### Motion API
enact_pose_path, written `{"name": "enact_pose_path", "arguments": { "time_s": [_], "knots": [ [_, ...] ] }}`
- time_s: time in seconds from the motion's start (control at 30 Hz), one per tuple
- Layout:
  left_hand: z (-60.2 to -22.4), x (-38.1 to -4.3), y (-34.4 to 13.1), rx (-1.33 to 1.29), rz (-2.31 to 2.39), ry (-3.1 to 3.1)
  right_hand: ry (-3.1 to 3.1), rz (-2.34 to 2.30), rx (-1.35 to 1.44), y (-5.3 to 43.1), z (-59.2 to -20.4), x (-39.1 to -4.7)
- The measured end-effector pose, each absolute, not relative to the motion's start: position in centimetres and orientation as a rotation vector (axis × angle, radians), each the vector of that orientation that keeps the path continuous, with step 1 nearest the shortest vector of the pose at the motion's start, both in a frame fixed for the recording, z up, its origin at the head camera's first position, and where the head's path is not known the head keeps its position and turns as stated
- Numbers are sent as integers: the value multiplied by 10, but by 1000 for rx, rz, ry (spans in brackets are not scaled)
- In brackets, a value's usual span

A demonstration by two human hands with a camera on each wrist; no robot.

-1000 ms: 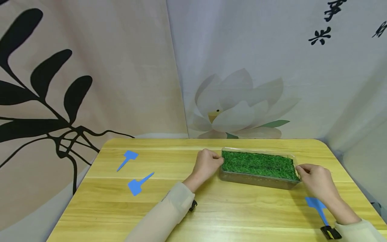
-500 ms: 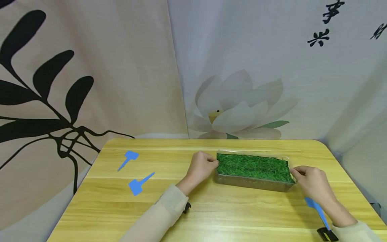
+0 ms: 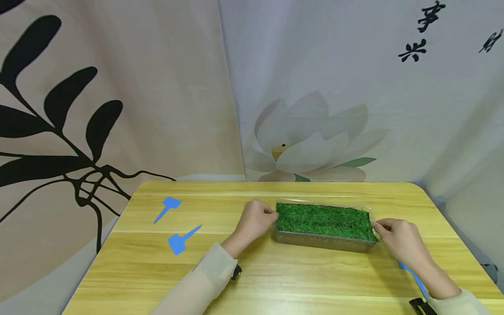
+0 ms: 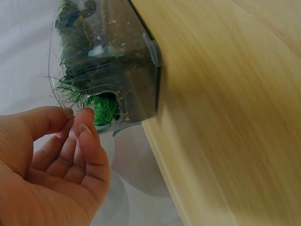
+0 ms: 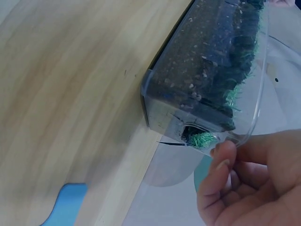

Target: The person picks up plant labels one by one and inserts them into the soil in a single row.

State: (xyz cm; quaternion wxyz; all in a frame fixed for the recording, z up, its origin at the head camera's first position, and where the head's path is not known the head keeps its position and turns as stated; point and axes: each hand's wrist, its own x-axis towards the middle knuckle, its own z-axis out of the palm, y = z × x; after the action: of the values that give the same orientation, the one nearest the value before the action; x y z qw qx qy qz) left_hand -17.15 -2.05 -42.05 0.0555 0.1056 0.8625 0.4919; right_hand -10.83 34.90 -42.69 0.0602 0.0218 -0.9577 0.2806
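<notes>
A clear plastic box stands on the wooden table, right of the middle in the head view. Artificial grass covers its top, and brown soil-like material shows through the walls in both wrist views. My left hand pinches the rim at the left end between thumb and fingertips. At the opposite end my right hand pinches the rim the same way. Through a cut-out in the end wall some grass pokes out beside my left fingers. A similar tuft shows by my right fingers.
Two blue T-shaped plant labels, one farther back and one nearer, lie on the left of the wooden table. Another blue label lies partly under my right wrist. A printed curtain hangs behind the table.
Both hands have moved left and slightly toward me, and the grass-topped box has shifted with them. My right forearm now covers more of the blue label beneath it.
</notes>
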Motion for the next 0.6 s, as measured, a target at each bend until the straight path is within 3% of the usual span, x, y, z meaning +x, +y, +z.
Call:
{"name": "enact_pose_path", "arguments": {
  "time_s": [0.6],
  "knots": [
    [-417, -157, -38, 349, 1426, 2620, -2929, 871, 119, 336, -425, -106]
  ]
}}
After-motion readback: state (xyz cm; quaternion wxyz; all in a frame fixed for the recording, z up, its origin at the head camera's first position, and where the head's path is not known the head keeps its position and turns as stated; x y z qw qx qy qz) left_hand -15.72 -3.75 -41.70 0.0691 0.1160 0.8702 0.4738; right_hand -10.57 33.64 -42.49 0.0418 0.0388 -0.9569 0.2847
